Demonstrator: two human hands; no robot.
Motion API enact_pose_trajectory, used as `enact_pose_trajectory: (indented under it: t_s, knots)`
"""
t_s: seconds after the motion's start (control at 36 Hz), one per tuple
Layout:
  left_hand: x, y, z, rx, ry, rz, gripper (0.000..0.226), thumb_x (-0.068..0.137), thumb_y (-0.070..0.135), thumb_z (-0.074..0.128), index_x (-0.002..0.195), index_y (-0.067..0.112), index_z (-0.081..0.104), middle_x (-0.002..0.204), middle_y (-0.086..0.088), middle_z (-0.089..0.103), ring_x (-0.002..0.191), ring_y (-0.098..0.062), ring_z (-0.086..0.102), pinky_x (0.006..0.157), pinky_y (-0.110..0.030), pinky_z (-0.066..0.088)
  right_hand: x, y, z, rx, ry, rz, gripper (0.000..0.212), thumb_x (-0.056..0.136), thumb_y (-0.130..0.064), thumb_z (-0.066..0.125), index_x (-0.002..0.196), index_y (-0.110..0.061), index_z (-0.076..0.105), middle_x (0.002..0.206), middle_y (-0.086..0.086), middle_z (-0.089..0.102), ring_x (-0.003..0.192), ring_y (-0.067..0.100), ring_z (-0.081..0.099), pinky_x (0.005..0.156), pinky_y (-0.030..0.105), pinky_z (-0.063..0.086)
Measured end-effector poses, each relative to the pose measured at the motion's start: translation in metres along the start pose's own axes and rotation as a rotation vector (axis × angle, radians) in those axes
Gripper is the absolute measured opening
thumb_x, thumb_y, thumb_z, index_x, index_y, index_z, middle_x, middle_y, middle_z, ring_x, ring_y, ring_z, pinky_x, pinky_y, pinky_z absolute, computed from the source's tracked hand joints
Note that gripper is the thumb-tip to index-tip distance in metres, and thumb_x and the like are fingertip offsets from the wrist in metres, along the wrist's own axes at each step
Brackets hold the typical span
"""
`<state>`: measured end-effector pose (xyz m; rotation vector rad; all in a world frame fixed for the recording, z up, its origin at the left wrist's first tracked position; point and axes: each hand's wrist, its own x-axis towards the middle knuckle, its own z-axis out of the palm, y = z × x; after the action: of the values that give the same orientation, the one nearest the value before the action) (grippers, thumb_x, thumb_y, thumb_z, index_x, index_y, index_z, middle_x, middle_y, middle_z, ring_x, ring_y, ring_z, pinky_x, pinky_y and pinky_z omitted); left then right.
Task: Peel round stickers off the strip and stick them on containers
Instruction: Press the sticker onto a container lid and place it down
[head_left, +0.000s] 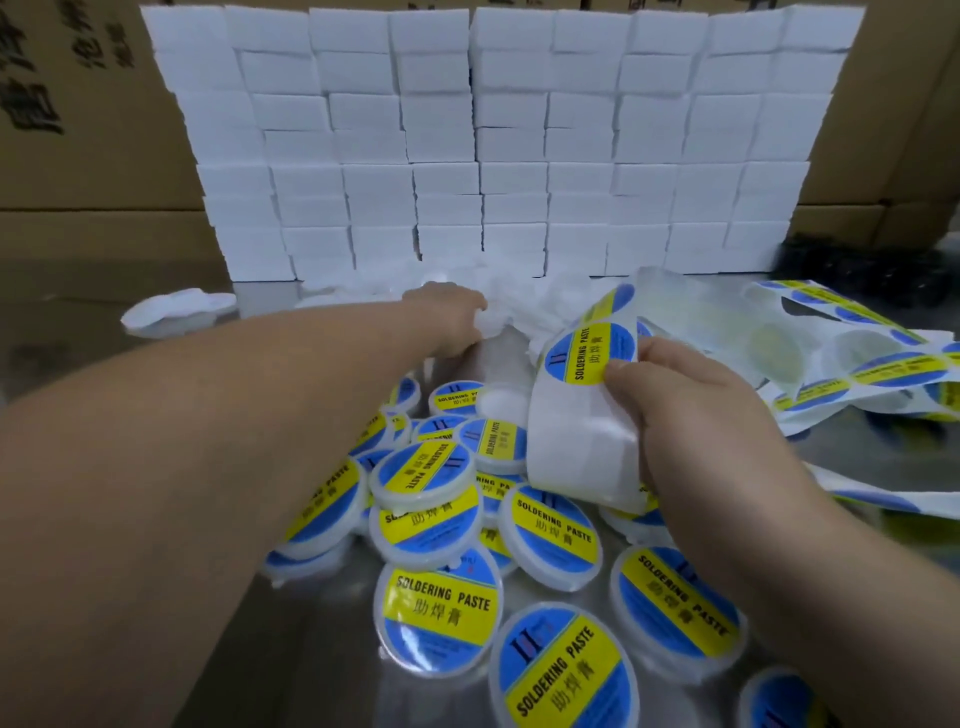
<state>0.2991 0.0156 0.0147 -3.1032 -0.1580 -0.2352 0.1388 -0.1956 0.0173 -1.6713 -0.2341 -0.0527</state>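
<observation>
1. The round sticker (592, 353) uppermost on the strip reads "SOLDERING PASTE" in black on a yellow band, with Chinese characters beneath and a blue field either side.
2. Your right hand (691, 410) grips the sticker strip (582, 441), thumb pinned at that sticker's edge and fingers curled behind the white backing.
3. Your left hand (452, 322) reaches far forward into the plain white containers (524, 306). The fingers bend down among them, but whether they grip one cannot be told.
4. Below your arms, the labelled containers (431, 499) lie heaped on the metal table (260, 649), shallow round translucent tubs all bearing the same sticker. Their contents are hidden.
5. The loose strip (857, 353) trails off to the right, some circles peeled off it and some stickers left.
6. Unmarked white boxes (493, 145) stand stacked behind, and the cardboard cartons (78, 130) carry black Chinese print.
</observation>
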Motion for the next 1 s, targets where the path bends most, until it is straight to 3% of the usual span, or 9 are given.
enact_pose_trajectory:
  t_s: [0.14,0.28,0.39,0.5,0.58,0.75,0.86,0.94,1.0]
  knots:
    - [-0.006,-0.006,-0.003,-0.088,0.027,-0.067,0.066,0.084,0.052,0.054,0.137,0.022,0.030,0.132,-0.016,0.031,0.103,-0.033,0.050,0.073,-0.034,0.036,0.000,-0.003,0.004,0.111,-0.043,0.001,0.023,0.080,-0.012,0.055,0.071,-0.030,0.067,0.080,-0.006,0.066,0.078,0.018,0.061,0.068,0.031,0.045]
    - [-0.021,-0.013,-0.019,-0.171,0.091,-0.074,0.059,0.085,0.064,0.040,0.128,0.024,0.040,0.131,-0.016,0.033,0.086,-0.027,0.045,0.073,-0.032,0.033,-0.001,-0.006,0.004,0.127,-0.048,0.003,0.039,0.078,-0.010,0.057,0.111,-0.030,0.058,0.095,-0.008,0.064,0.086,0.012,0.062,0.072,0.030,0.047]
    - [-0.047,-0.004,-0.036,-0.299,0.118,-0.044,0.039,0.096,0.037,0.030,0.132,0.022,0.038,0.134,-0.012,0.037,0.101,-0.030,0.043,0.077,-0.033,0.036,-0.008,-0.010,0.005,0.059,-0.145,-0.065,0.038,0.080,0.003,0.051,0.106,-0.022,0.062,0.086,-0.006,0.071,0.073,0.010,0.065,0.060,0.022,0.048]
    - [-0.094,0.018,-0.059,-0.864,0.201,-0.064,0.020,0.094,0.028,0.037,0.096,0.027,0.056,0.090,0.006,0.051,0.079,-0.017,0.049,0.059,-0.026,0.035,-0.008,-0.009,0.005,-0.001,-0.180,-0.102,0.034,0.079,0.008,0.048,0.086,-0.020,0.066,0.078,-0.004,0.070,0.065,0.008,0.062,0.057,0.019,0.046]
    - [-0.135,0.033,-0.067,-1.036,0.231,0.023,0.028,0.090,0.014,0.043,0.073,0.029,0.059,0.077,0.011,0.052,0.064,-0.010,0.043,0.048,-0.016,0.034,-0.008,-0.008,0.006,-0.013,-0.185,-0.104,0.033,0.078,0.007,0.048,0.079,-0.020,0.067,0.065,-0.010,0.065,0.054,0.001,0.056,0.049,0.013,0.042]
    - [-0.204,0.045,-0.062,-0.978,0.317,0.067,0.022,0.080,0.019,0.050,0.064,0.028,0.063,0.046,0.020,0.052,0.037,0.002,0.044,0.037,-0.008,0.028,-0.010,-0.009,0.007,-0.037,-0.202,-0.152,0.024,0.077,0.004,0.049,0.081,-0.013,0.066,0.073,0.001,0.065,0.064,0.012,0.056,0.062,0.027,0.043]
    - [-0.214,0.046,-0.054,-0.868,0.397,-0.003,0.011,0.077,0.037,0.060,0.069,0.044,0.057,0.083,0.013,0.062,0.076,-0.006,0.055,0.068,-0.023,0.043,-0.011,-0.008,0.007,-0.065,-0.237,-0.187,0.026,0.078,0.004,0.050,0.084,-0.016,0.067,0.081,0.008,0.069,0.070,0.014,0.060,0.066,0.032,0.049]
    - [-0.213,0.044,-0.048,-0.716,0.424,0.018,0.004,0.074,0.044,0.057,0.074,0.048,0.057,0.085,0.011,0.054,0.077,-0.005,0.043,0.067,-0.021,0.029,-0.012,-0.008,0.006,-0.065,-0.257,-0.219,0.028,0.078,0.004,0.051,0.084,-0.018,0.067,0.077,0.000,0.069,0.067,0.008,0.060,0.060,0.022,0.048]
    - [-0.215,0.042,-0.044,-0.654,0.466,0.059,0.018,0.074,0.047,0.055,0.089,0.042,0.064,0.087,0.013,0.051,0.078,0.000,0.040,0.066,-0.020,0.027,-0.012,-0.008,0.006,-0.053,-0.260,-0.234,0.027,0.079,0.003,0.053,0.081,-0.020,0.068,0.073,-0.005,0.069,0.066,0.006,0.061,0.057,0.018,0.048]
